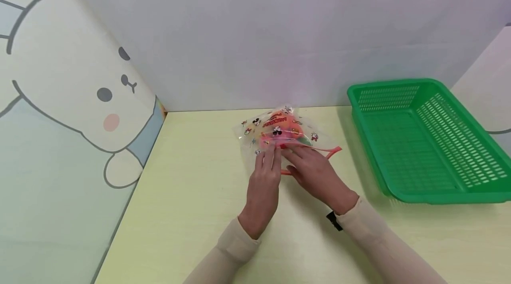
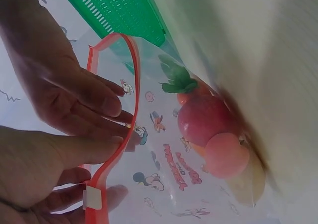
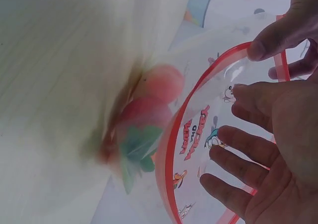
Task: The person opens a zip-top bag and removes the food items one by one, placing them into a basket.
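Observation:
A clear zip bag (image 1: 249,135) with red edging and cartoon prints lies on the table. Inside it, the left wrist view shows a dark red round fruit (image 2: 206,117), a pink round fruit (image 2: 227,155), green leaves (image 2: 176,77) and something yellowish partly hidden behind them. My left hand (image 1: 263,193) pinches the bag's red rim between thumb and fingers, near a white slider (image 2: 93,197). My right hand (image 1: 321,175) has its fingers extended and spread at the bag's mouth, with the palm side toward the printed film; no grip by it shows.
A green plastic basket (image 1: 389,195) with slotted walls stands to the right on the pale wooden table (image 1: 191,195). A light grey wall surface (image 1: 239,44) rises behind the table. A panel with a cartoon bunny (image 1: 80,97) borders the left side.

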A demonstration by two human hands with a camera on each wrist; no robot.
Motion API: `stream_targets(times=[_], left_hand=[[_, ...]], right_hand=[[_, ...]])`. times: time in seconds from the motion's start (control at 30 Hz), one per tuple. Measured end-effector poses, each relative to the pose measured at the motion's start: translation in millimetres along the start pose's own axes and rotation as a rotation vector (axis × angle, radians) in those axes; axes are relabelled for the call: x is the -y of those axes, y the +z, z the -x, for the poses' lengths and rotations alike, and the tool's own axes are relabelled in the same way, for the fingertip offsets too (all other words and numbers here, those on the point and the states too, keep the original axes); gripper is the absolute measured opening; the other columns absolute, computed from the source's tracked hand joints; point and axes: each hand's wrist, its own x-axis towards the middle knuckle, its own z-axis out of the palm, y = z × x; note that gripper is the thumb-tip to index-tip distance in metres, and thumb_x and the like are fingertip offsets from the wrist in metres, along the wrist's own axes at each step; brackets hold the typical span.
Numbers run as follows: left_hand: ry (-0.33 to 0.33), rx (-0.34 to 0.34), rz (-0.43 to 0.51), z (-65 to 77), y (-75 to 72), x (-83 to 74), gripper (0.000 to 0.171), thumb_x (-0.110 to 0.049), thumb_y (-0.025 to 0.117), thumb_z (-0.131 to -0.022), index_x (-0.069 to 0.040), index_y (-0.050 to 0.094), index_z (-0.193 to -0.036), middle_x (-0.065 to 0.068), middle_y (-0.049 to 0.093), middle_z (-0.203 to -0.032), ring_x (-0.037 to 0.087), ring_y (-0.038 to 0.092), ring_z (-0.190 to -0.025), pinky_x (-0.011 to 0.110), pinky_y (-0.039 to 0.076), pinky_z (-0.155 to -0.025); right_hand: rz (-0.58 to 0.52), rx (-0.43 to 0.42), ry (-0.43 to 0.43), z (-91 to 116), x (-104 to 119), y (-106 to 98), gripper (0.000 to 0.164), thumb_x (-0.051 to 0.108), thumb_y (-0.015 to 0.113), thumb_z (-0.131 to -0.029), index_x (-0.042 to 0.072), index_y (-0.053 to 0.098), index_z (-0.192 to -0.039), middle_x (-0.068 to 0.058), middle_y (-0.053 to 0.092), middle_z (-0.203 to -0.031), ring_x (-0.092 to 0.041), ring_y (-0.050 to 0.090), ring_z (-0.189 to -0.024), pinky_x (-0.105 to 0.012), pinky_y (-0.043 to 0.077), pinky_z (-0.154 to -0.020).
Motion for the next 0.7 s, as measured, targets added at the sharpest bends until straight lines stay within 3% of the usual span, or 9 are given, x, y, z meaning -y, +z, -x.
stream_targets(times=[0.23,0.47,0.7], left_hand=[[-0.019,0.003,0.034,-0.8,-1.3,-0.3,0.076,-0.002,0.09,-0.081,0.003,0.056,-0.149,0.018,0.055,-0.151,0.032,0.059,-0.127,0.03,0.059,-0.094],[-0.032,0.015,0.07,-3.0,-2.5,-0.8,0.073,0.0,0.088,-0.083,0.002,0.056,-0.149,0.018,0.054,-0.151,0.032,0.057,-0.129,0.03,0.059,-0.094],[-0.037,0.016,0.112,-4.5,-2.4,-1.2,0.072,0.002,0.087,-0.083,0.003,0.056,-0.149,0.018,0.053,-0.15,0.034,0.056,-0.13,0.032,0.058,-0.097]], right_hand=[[0.061,0.033,-0.052,-6.5,0.2,1.9,0.071,0.009,0.096,-0.076,0.009,0.067,-0.141,-0.012,0.064,-0.146,-0.032,0.06,-0.137,-0.05,0.055,-0.104],[0.115,0.113,-0.027,-11.4,3.0,4.0,0.074,0.011,0.096,-0.077,0.011,0.065,-0.145,-0.011,0.062,-0.149,-0.032,0.058,-0.139,-0.05,0.054,-0.106],[0.14,0.141,-0.025,-18.0,2.3,7.2,0.07,0.007,0.093,-0.079,0.008,0.066,-0.143,-0.011,0.065,-0.145,-0.032,0.06,-0.136,-0.048,0.053,-0.107]])
